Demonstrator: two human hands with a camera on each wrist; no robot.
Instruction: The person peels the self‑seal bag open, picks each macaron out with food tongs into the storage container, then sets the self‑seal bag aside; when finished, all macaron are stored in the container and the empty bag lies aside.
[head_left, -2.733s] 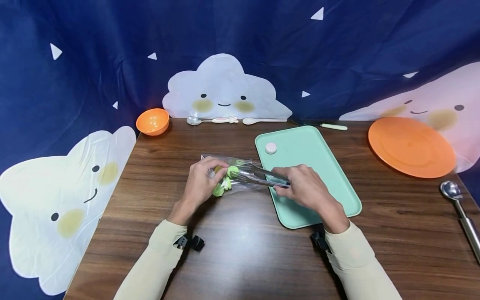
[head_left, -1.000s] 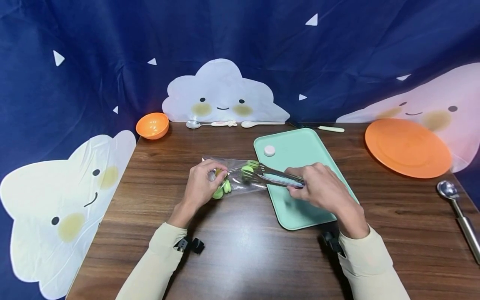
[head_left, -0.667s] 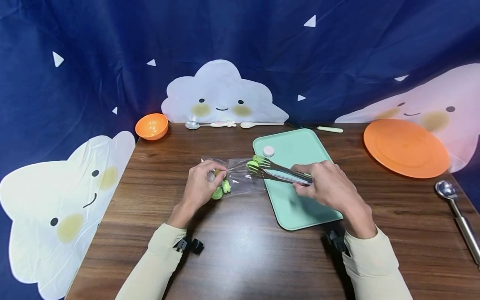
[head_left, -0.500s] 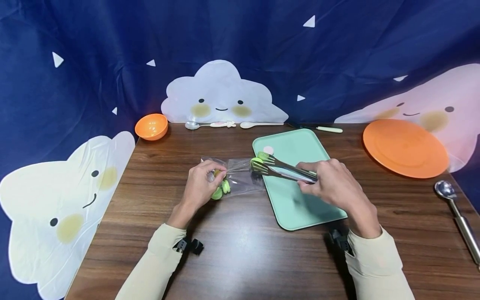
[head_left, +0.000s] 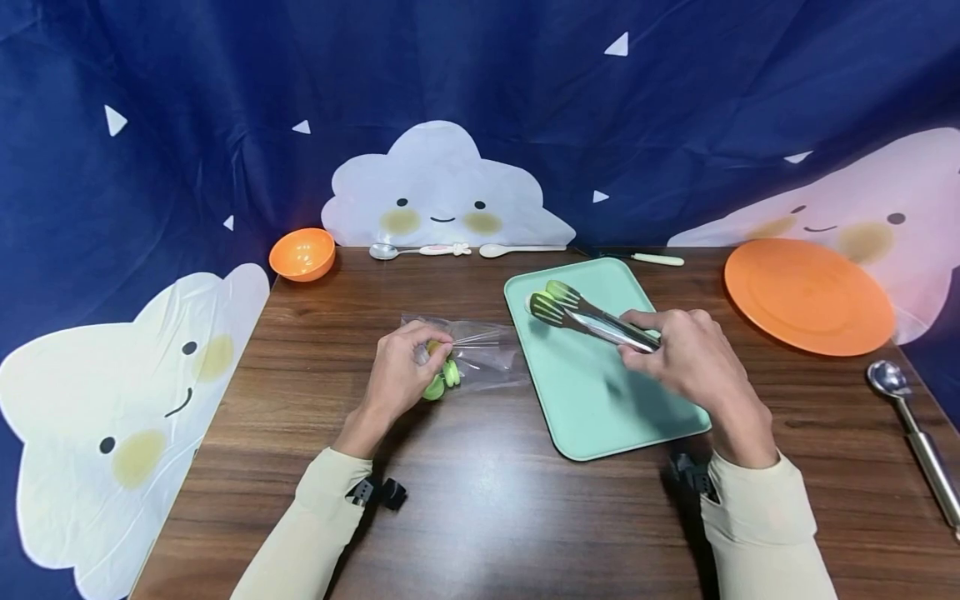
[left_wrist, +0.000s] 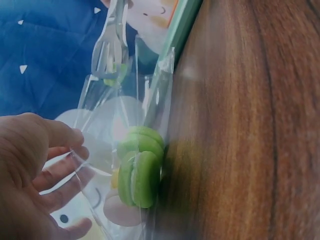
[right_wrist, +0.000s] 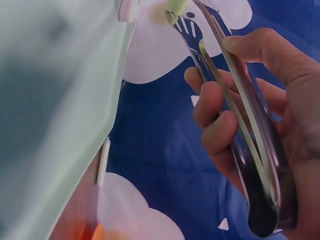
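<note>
Left hand (head_left: 401, 367) pinches the clear bag (head_left: 480, 354) mid-tabletop, green macarons (left_wrist: 137, 170) inside; loose film could slip and spill them toward the near edge. Right hand (head_left: 693, 362) squeezes metal tongs (head_left: 592, 321) on one green macaron (head_left: 546, 302) above the mint tray (head_left: 600, 400), far left corner; a slack squeeze likely drops or cracks it. Surface: dark wood tabletop (head_left: 487, 517); orange bowl (head_left: 302, 252) far left corner, orange plate (head_left: 810, 296) right edge. Navy cloud-print backdrop (head_left: 225, 125) behind.

Green piece (head_left: 545, 297) between the tongs' (head_left: 600, 322) tips, mostly hidden; small white disc beneath, barely visible.
</note>
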